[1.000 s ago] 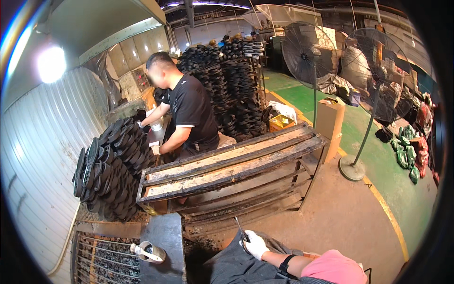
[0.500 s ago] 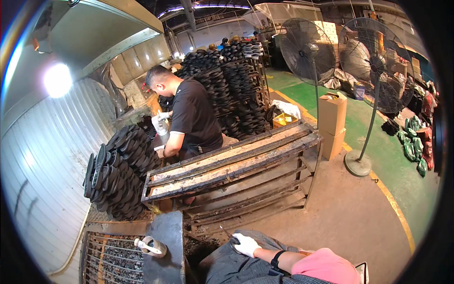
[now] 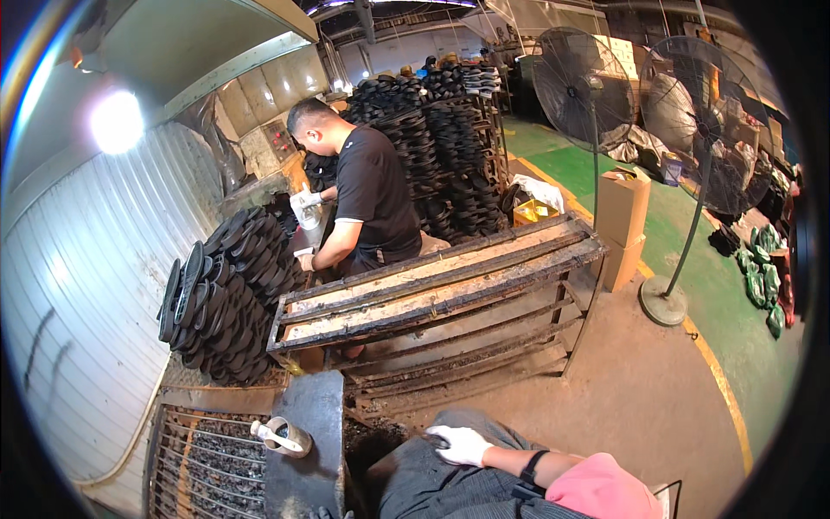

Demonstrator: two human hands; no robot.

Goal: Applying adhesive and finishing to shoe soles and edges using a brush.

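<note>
My right hand [image 3: 462,445], in a white glove, rests on the dark grey cloth [image 3: 424,484] over my lap. Its fingers curl around a slim dark-handled tool [image 3: 435,440], of which only a dark bit shows now. My left hand is not in view; a small dark shape [image 3: 333,513] at the lower edge is too cut off to make out. Left of my lap, a metal cup [image 3: 298,439] with a white-handled brush [image 3: 270,432] in it stands on a dark metal-topped bench [image 3: 309,402].
A barred grate [image 3: 207,463] lies beside the bench. Ahead stands a long rack [image 3: 432,303]. Beyond it a co-worker [image 3: 376,182] in black handles a whitish object near piled black shoe soles [image 3: 225,294]. Cartons [image 3: 622,212] and a pedestal fan [image 3: 664,301] stand right.
The view has shifted, so the scene sits a little further right. The pointed metal tip that stuck out past my right hand no longer shows. The co-worker's raised hand is slightly lower.
</note>
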